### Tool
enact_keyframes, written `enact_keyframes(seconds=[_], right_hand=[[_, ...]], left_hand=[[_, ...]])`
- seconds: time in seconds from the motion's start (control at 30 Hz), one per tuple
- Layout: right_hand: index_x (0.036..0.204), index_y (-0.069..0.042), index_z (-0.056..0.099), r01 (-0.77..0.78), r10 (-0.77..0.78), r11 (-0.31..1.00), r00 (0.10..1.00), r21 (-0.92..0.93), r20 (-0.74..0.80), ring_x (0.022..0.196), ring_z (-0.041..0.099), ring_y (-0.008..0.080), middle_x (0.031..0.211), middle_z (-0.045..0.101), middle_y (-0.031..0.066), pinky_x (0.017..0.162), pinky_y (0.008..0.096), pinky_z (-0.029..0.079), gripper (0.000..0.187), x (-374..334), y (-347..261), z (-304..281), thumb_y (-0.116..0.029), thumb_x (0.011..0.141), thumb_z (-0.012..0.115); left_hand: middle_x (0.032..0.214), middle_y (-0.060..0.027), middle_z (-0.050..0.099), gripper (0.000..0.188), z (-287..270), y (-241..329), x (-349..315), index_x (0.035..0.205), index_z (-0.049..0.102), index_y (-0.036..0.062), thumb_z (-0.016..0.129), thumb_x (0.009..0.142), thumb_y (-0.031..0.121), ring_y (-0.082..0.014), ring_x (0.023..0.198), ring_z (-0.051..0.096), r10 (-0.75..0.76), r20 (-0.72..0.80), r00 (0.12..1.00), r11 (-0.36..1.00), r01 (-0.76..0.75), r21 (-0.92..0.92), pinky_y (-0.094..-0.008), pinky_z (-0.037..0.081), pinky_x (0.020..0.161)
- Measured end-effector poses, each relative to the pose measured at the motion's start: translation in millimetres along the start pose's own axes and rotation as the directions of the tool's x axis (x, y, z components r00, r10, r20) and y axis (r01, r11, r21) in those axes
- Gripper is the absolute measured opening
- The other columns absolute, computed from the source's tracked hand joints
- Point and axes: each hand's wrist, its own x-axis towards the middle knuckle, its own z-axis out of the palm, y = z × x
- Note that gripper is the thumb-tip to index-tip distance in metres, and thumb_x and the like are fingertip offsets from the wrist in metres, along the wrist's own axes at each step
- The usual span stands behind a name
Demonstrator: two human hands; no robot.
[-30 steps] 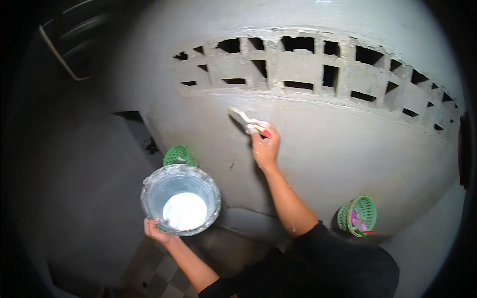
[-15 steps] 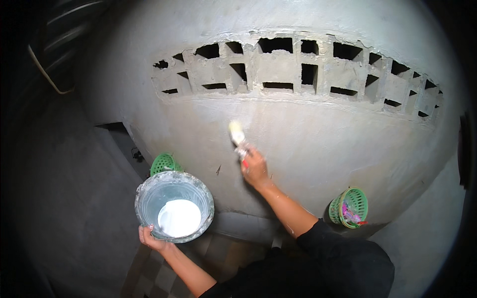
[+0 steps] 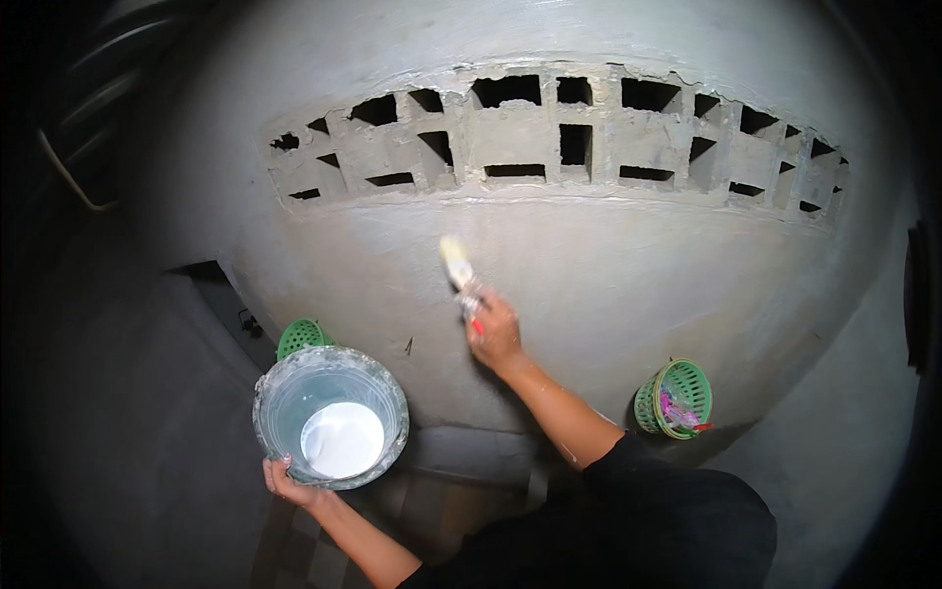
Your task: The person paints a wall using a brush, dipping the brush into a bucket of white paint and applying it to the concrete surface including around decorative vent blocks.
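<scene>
My right hand [image 3: 496,332] grips a paintbrush [image 3: 457,265] by its handle, part of which shows red. The pale bristles point up and to the left, at the grey wall [image 3: 608,265] below the vent blocks; whether they touch it I cannot tell. Blur softens the brush. At the lower left, my left hand [image 3: 290,484] holds a paint-crusted bucket [image 3: 381,385] by its near rim, fingers under the edge. The bucket is tilted toward me, and white paint [image 3: 343,440] pools in its bottom.
A row of hollow vent blocks [image 3: 510,147] crosses the upper wall. One green basket [image 3: 299,336] hangs behind the bucket; another green basket [image 3: 692,388] at the right holds pink and red items. A dark recess [image 3: 228,299] opens at the left. Checkered floor tiles [image 3: 339,550] show below.
The view has shifted, so wall, vent blocks and baskets appear further left. My right hand and brush have moved slightly left. Both hands keep their grips.
</scene>
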Motion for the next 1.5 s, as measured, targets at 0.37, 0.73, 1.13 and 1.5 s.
enact_keyframes(seconds=[0.37,0.73,1.13,1.5], right_hand=[[0.114,-0.007,0.072,0.046,-0.051,0.999,0.975,-0.027,-0.215,0.11,0.064,0.0396,0.126,0.063,0.0198,0.09,0.0483,0.055,0.036,85.1,-40.1,-11.0,0.004,0.08,0.066],[0.11,-0.004,0.069,-0.047,0.045,0.999,0.865,-0.008,0.499,0.11,0.064,0.0365,0.124,0.063,0.0138,0.089,0.049,0.056,0.028,30.5,-17.7,82.3,-0.002,0.083,0.065],[0.099,-0.001,0.068,0.19,-0.136,0.98,0.859,-0.06,0.494,0.103,0.066,0.0383,0.118,0.065,0.0181,0.086,0.0496,0.056,0.022,18.5,-6.9,96.8,-0.004,0.078,0.067],[0.113,-0.004,0.069,0.222,-0.211,0.967,0.973,-0.123,0.097,0.111,0.061,0.0388,0.125,0.062,0.0172,0.093,0.0463,0.054,0.041,140.0,-59.9,65.6,-0.001,0.073,0.07]], left_hand=[[0.073,-0.0028,0.051,0.008,6.7,19.0,-1.7,0.067,0.046,0.0085,0.054,0.069,0.008,-0.0182,0.073,0.05,-0.031,-0.026,0.999,0.999,0.031,-0.026,-0.0309,0.044,0.073],[0.072,-0.004,0.052,0.008,3.1,11.8,6.4,0.064,0.047,0.0073,0.053,0.068,0.007,-0.0182,0.07,0.052,0.003,-0.002,1.0,0.999,-0.003,-0.048,-0.0304,0.046,0.071],[0.069,-0.0028,0.053,0.008,-8.4,3.0,12.1,0.063,0.047,0.0072,0.053,0.066,0.004,-0.016,0.067,0.051,0.073,-0.078,0.994,0.994,-0.079,-0.077,-0.0272,0.043,0.067],[0.071,-0.0031,0.052,0.009,-16.7,9.0,15.6,0.064,0.047,0.0071,0.055,0.067,0.004,-0.0172,0.069,0.053,0.076,-0.139,0.987,0.996,-0.081,-0.033,-0.0279,0.045,0.066]])
